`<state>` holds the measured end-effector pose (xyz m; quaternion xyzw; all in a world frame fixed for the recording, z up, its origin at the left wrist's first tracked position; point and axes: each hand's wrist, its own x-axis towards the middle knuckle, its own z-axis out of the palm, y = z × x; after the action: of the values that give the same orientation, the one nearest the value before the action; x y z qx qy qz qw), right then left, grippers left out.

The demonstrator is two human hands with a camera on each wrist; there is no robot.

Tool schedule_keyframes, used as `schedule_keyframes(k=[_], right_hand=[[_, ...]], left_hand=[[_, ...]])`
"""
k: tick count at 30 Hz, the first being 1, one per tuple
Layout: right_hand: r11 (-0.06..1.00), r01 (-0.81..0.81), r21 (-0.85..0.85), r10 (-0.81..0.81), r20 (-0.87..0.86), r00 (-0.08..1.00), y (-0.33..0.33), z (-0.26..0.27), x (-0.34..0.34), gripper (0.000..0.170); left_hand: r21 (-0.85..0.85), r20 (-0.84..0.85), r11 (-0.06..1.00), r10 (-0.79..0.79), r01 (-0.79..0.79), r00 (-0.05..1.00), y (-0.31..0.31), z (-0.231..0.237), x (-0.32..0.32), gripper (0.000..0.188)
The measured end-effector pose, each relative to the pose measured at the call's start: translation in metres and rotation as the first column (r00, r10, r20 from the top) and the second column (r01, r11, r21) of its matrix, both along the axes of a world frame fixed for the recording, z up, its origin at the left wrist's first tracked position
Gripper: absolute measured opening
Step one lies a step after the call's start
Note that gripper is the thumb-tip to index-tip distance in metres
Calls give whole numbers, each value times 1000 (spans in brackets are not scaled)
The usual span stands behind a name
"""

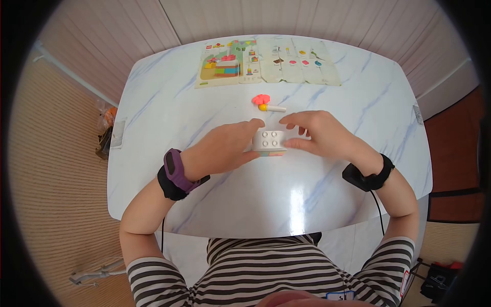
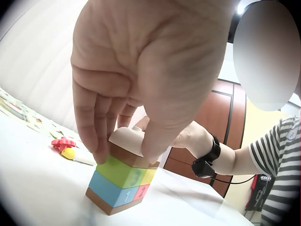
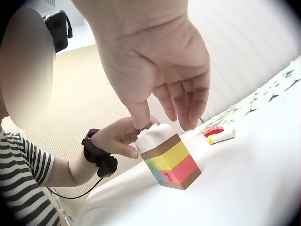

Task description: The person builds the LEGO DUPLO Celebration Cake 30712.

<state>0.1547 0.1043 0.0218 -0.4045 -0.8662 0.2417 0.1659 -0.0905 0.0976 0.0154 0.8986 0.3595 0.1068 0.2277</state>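
Observation:
A stack of bricks stands upright on the table: brown at the bottom, a blue brick beside a red one, then green and yellow, another brown layer, and a rounded white brick with studs on top. Around its left end, the left hand has thumb and fingers loosely spread; whether they touch it is unclear. At the right end, the right hand has its fingers apart, its thumb close to the white brick.
Beyond the stack lie a coral-red scalloped piece and a white stick with a yellow end. An unfolded picture sheet lies along the table's far edge. The marble-patterned tabletop has rounded corners.

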Motion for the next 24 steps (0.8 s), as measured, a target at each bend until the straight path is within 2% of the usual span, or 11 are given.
schedule_keyframes(k=[2,5,8,11,14,20,24], right_hand=[[998,64,-18,-63,39,997,7,4,4,33],[994,104,44,-110,161,981,27,-11,14,29],[988,125,85,-142,227,963,45,-24,17,26],[982,135,129,-165,251,954,55,-34,11,25],[982,156,106,-183,328,927,60,-38,-2,25],[966,140,218,-193,242,951,71,-38,-23,25],[976,141,166,-168,163,972,86,-36,-40,26]], left_hand=[[-42,-9,999,27,-27,1000,-2,6,-5,53],[-62,-45,998,11,-14,999,1,8,-14,57],[-73,-111,997,-13,5,994,12,7,-22,52],[-187,-90,982,-6,-11,996,22,14,-27,46],[-199,-102,980,-21,0,995,29,18,-31,40],[-107,-129,994,-5,-9,992,41,8,-27,33],[-125,-138,992,15,-32,990,47,4,-21,33]])
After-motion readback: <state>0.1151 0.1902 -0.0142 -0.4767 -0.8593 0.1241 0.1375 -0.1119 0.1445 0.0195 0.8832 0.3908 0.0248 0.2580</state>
